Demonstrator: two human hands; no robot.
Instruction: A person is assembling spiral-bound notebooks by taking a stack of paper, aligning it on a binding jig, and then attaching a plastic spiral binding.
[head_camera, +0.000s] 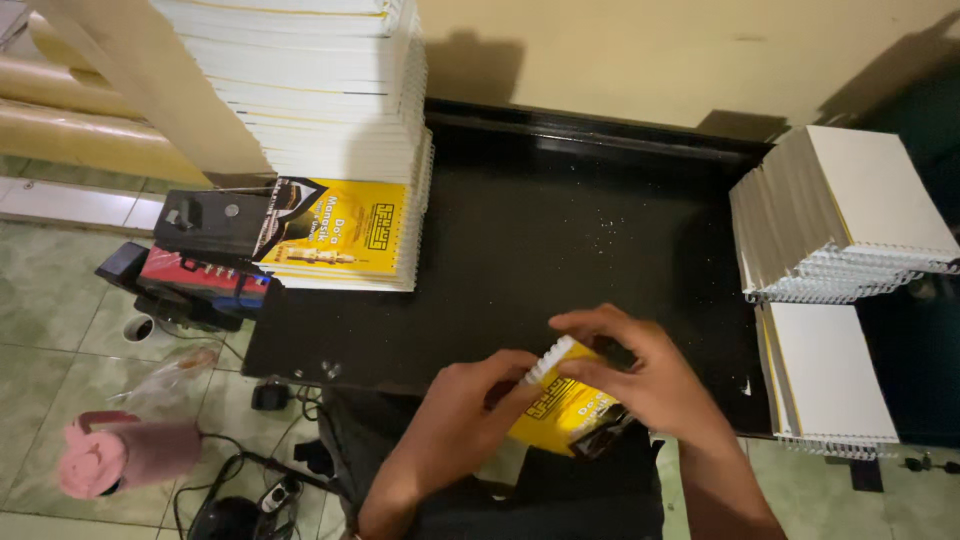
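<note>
Mostly bare black table (520, 250) w/ booklet stacks (330, 120), green-tiled floor (60, 330).

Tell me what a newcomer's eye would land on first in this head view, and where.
First, the two hands at bottom centre: the left hand and right hand grip a small yellow booklet by its white spiral binding, over the front edge of the black table. Next, the tall stack of spiral-bound booklets at the table's upper left, with a yellow cover facing up at its base, and lower white stacks on the right.
</note>
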